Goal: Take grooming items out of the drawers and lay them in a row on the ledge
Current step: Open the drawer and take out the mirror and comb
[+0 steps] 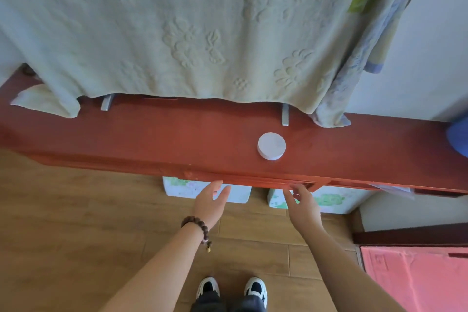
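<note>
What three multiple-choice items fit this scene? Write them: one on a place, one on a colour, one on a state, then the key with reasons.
1. Where is the round white lidded jar?
A. on the red wooden ledge
B. on the wooden floor
C. in the left hand

2. What colour is the bead bracelet on the left wrist?
A. blue
B. dark brown
C. white

3. How is the left hand?
A. gripping the jar
B. clenched in a fist
C. open, holding nothing

Key: 1 A, the jar stands on the ledge top right of centre; 2 B, the beads look dark brown; 3 C, its fingers stretch toward the ledge's front edge, as do those of the right hand.
</note>
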